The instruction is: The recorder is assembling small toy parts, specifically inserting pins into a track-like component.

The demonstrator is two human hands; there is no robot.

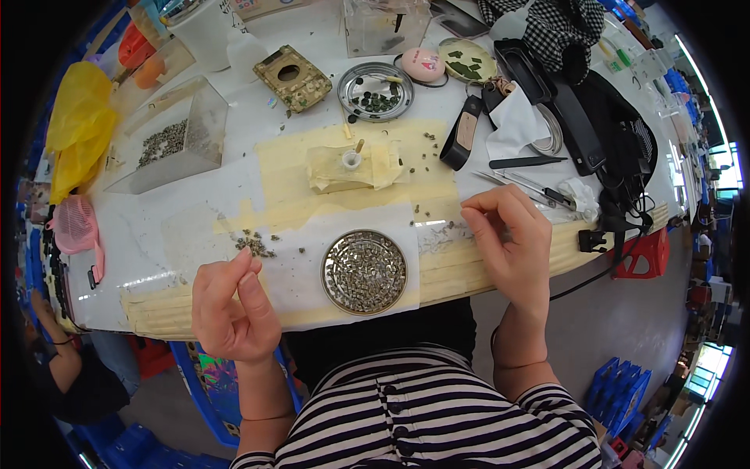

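Observation:
My left hand (pixel 234 306) is at the table's front edge with thumb and fingers pinched together; anything between them is too small to make out. Just beyond its fingertips lies a loose heap of tiny grey-green parts (pixel 256 244). A round metal dish (pixel 324 283) full of similar small parts (pixel 365 271) sits on white paper between my hands. Off to the right, my right hand (pixel 512 242) is raised over the table edge, fingers curled toward the thumb, and whatever they pinch is hidden. Farther back, a tape-wrapped block (pixel 332 173) carries a small white cup (pixel 351 159) with a stick upright in it.
Tweezers (pixel 523 187) lie right of the tape-wrapped block. Behind stand a camouflage toy tank hull (pixel 293 78), a metal dish (pixel 341 92) with dark green pieces and a clear box (pixel 373 27). A clear tray (pixel 164 181) is at left; black straps and a bag (pixel 617 117) crowd the right.

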